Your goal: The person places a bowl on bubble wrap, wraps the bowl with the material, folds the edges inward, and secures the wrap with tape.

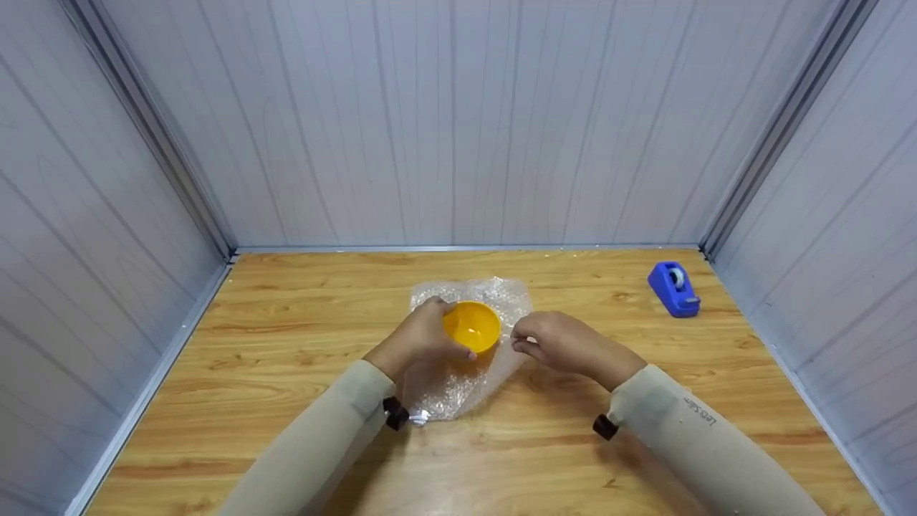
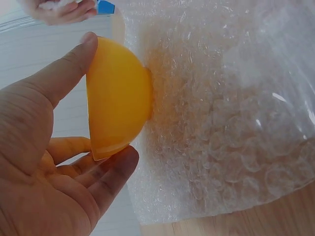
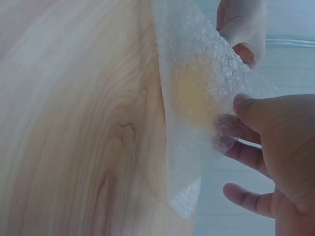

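Note:
A yellow bowl stands upright on a sheet of bubble wrap in the middle of the table. My left hand grips the bowl by its left side, thumb and fingers spread round the rim and wall, as the left wrist view shows with the bowl. On the right, my right hand pinches the right edge of the bubble wrap and holds it raised off the table. In the right wrist view the lifted bubble wrap hangs between that hand and the bowl, which shows blurred through it.
A blue tape dispenser with a roll of tape stands at the back right of the wooden table. Pale panel walls enclose the table at the back and on both sides.

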A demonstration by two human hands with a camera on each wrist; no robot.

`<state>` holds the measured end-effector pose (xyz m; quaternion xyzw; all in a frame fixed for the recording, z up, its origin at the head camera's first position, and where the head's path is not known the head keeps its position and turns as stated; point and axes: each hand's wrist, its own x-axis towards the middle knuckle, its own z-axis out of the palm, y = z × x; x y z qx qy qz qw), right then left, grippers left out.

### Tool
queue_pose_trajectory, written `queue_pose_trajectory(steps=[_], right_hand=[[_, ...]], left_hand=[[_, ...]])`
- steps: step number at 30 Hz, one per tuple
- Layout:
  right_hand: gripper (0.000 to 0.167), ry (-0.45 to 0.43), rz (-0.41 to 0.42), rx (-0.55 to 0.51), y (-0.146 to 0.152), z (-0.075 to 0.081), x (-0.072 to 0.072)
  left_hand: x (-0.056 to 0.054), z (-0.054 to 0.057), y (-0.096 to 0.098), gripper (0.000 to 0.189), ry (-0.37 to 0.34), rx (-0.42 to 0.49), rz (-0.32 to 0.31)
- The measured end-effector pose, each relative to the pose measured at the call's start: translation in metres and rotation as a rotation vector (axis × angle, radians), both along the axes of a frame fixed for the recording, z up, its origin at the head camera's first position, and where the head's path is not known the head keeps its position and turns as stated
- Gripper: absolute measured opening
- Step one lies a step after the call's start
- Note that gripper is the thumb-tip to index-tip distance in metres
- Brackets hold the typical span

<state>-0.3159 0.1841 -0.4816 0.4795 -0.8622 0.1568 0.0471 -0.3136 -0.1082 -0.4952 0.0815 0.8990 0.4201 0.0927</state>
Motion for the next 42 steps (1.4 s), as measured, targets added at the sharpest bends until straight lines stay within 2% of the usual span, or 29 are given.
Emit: queue_pose_trajectory(steps=[6, 13, 20, 25, 33, 42], right_hand=[[0.007, 0.035, -0.016, -0.023, -0.003, -0.001, -0.001], [0.008, 0.079, -0.076, -0.061, -0.013, -0.003, -0.008], [0.008, 0.115, -0.106, -0.048, -0.026, -0.005, -0.011], [0.012, 0.101, -0.124, -0.045, -0.032, -0.004, -0.015], [0.014, 0.027, -0.222, -0.075, -0.041, -0.008, -0.023], [0.016, -0.041, -0.249, -0.140, -0.050, -0.013, -0.029]], left_hand=[[0.000, -0.001, 0.004, 0.096, 0.007, -0.021, -0.005], [-0.001, 0.002, 0.002, 0.099, 0.045, -0.060, -0.032], [-0.003, 0.002, -0.004, 0.087, 0.116, -0.070, -0.074], [-0.001, 0.002, -0.004, 0.087, 0.107, -0.075, -0.056], [-0.001, 0.003, -0.004, 0.084, 0.113, -0.114, -0.063], [-0.001, 0.004, -0.009, 0.086, 0.021, -0.060, -0.060]])
